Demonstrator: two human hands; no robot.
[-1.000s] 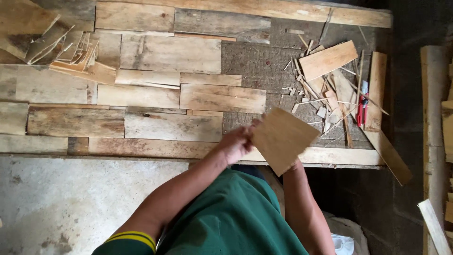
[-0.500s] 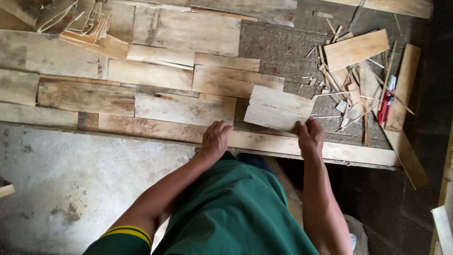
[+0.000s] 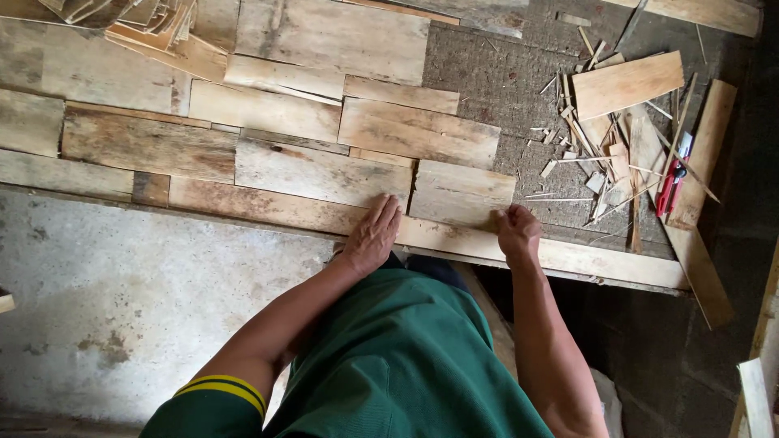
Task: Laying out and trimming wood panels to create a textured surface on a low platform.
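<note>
A pale rectangular wood sheet (image 3: pixel 461 193) lies flat on the board, next to other laid sheets (image 3: pixel 320 173). My left hand (image 3: pixel 372 235) rests flat, fingers together, on the long bottom strip (image 3: pixel 268 208) just left of that sheet. My right hand (image 3: pixel 518 232) has its fingers curled at the sheet's lower right corner, touching its edge. Neither hand lifts anything.
Wood offcuts and thin splinters (image 3: pixel 604 154) litter the right side, with a loose plank (image 3: pixel 626 83) and a red cutter (image 3: pixel 672 181). A stack of veneer pieces (image 3: pixel 150 28) sits at top left. Grey concrete floor (image 3: pixel 122 300) lies below the board.
The sheet was held up in both hands, then lowered onto the board. It now lies flat in the row, with my left hand pressed beside it.
</note>
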